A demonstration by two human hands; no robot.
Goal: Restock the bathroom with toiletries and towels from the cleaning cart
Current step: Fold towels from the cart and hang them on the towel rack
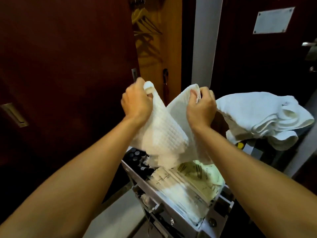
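Both hands lift one white waffle-weave towel [161, 133] above the cart [173, 200]. The left hand [136, 102] has its grip curled tight round one top corner, the right hand [201, 107] pinches the other. A pile of folded white towels [264, 115] lies at the cart's far right edge.

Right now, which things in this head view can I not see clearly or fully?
- Cart tray: the far part is hidden behind the white waffle cloth that the left hand and the right hand hold up.
- Paper packets: the print is too small and blurred to read.
- Dark bottle caps: partly covered by the cloth, so the count is unclear.
- Wall plate: blurred.
- Door handle: cut off by the right edge.
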